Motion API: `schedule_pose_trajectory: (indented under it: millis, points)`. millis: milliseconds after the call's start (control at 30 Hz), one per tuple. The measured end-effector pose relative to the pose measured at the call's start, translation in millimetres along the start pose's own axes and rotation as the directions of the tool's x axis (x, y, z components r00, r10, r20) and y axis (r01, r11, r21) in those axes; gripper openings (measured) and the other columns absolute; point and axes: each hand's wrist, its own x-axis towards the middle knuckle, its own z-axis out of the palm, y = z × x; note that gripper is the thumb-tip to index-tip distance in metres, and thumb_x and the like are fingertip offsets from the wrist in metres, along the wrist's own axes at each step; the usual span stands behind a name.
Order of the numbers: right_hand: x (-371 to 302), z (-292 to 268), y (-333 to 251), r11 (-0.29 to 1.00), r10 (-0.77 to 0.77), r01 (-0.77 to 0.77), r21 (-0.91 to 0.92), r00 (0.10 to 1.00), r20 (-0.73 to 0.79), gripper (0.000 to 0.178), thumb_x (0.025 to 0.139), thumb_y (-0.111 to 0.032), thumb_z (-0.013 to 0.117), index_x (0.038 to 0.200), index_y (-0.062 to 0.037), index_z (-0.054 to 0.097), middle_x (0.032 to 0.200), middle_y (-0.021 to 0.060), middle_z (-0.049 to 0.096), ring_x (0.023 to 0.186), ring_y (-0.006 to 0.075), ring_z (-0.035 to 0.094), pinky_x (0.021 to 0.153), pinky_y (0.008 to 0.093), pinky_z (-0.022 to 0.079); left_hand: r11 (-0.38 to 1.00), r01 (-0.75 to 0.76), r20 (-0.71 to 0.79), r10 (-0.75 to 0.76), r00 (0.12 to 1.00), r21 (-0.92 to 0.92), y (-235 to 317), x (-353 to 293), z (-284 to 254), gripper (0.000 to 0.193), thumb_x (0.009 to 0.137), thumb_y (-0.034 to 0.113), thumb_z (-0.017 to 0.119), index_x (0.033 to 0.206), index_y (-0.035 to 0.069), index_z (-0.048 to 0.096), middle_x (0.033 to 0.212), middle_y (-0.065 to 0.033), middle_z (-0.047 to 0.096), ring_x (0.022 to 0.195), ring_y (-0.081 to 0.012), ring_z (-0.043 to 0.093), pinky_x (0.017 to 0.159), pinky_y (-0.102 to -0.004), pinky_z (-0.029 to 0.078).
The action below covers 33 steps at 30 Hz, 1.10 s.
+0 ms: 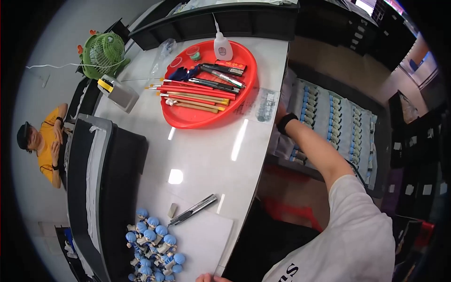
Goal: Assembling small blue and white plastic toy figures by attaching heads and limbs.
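Small figures (pixel 334 120) lie in rows, perhaps to keep them apart, in a tray (pixel 382 141) beyond the tabletop's (pixel 206 155) right edge, near the right hand (pixel 281 114); the left hand (pixel 210 278) is near its lower edge, both hands' openings and grips untellable.

From my remote view, I see dark lettering (pixel 287 271) on the white shirt (pixel 343 225), a printed mark (pixel 222 50) on the white bottle (pixel 224 43), and pale labels (pixel 409 189) on dark boxes (pixel 420 162), too small to read.

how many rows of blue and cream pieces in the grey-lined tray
4 visible in the grey-lined tray: leftmost row, second row, third row, rightmost row; the right arm may hide some.
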Motion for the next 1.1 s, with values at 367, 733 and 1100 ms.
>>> schedule_pose_trajectory:
  millis: [367,733,1100]
  points:
    - [51.1,-62.2,58.9,0.935,0.353,-0.263,0.236,0.738,-0.575,0.048,0.083,-0.036,0.043,0.122,-0.0078,0.041,0.121,0.0096,0.044,0.117,0.0317,0.030,0.092,0.0471,0.029,1.000,0.014,-0.005,-0.014,1.000,0.015,-1.7,4.1,5.9,0.016,0.079,-0.001,0.050,0.093,-0.007,0.054,0.095,-0.0185,0.050,0.049,-0.0137,0.039,0.041,-0.0242,0.032]
    - [12.2,-66.8,-61.7,0.935,0.041,-0.274,-0.226,0.716,-0.697,0.034,0.088,-0.027,0.041,0.096,0.0038,0.054,0.090,0.0091,0.060,0.080,0.0200,0.057,0.073,0.0326,0.044,0.989,0.145,-0.051,-0.147,0.988,-0.037,-4.3,10.9,4.8,0.024,0.059,-0.001,0.054,0.081,0.002,0.059,0.075,-0.0120,0.054,0.063,-0.0294,0.055,0.056,-0.0330,0.048]
    - [-72.6,-45.5,-289.5,0.885,0.220,0.072,0.461,0.807,-0.548,0.044,0.093,-0.033,0.032,0.108,0.0026,0.053,0.046,-0.0063,0.023,0.041,0.0034,0.022,0.056,0.0188,0.036,0.982,0.109,-0.181,-0.137,0.974,-0.154,-6.1,10.9,-1.3,0.022,0.061,-0.002,0.060,0.082,0.003,0.061,0.078,-0.0081,0.055,0.072,-0.0246,0.058,0.057,-0.0286,0.047]
